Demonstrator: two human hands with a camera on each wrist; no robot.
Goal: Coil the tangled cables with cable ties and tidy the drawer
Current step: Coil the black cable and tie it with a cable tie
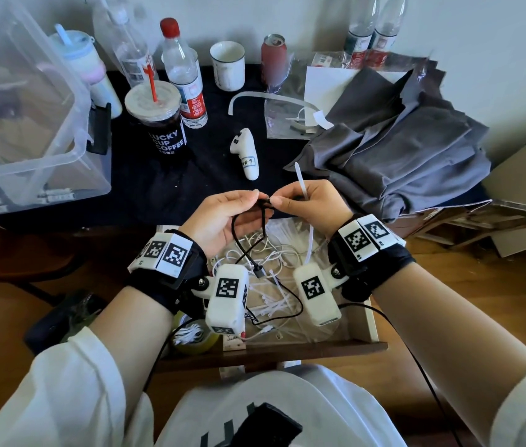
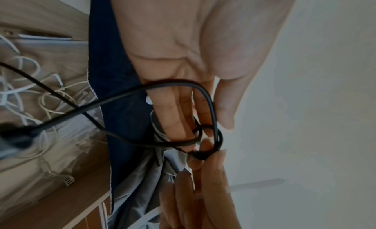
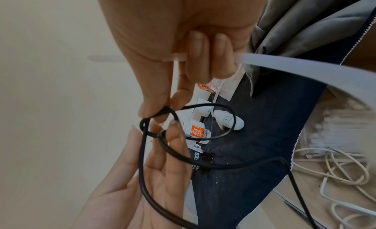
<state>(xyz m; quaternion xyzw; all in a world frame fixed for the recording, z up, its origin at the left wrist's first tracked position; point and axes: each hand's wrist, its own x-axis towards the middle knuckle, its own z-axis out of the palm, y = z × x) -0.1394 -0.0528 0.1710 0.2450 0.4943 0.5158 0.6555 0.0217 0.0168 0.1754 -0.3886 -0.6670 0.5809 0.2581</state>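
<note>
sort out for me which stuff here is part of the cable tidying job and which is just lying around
Part of the job: black cable, pinched by left hand and right hand; cable tie gripped in the right hand; white cables and loose ties in the drawer.

Lying about: coffee cup, water bottle, can, white controller, grey cloth, plastic bin.

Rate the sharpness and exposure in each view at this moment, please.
Head view: bright and mostly sharp, both hands clear, wide-angle bending at the edges. Left wrist view: dim, the black cable sharp at the fingers, its plug end smeared at the left edge. Right wrist view: dim, the cable tie soft and oversized up close.
</note>
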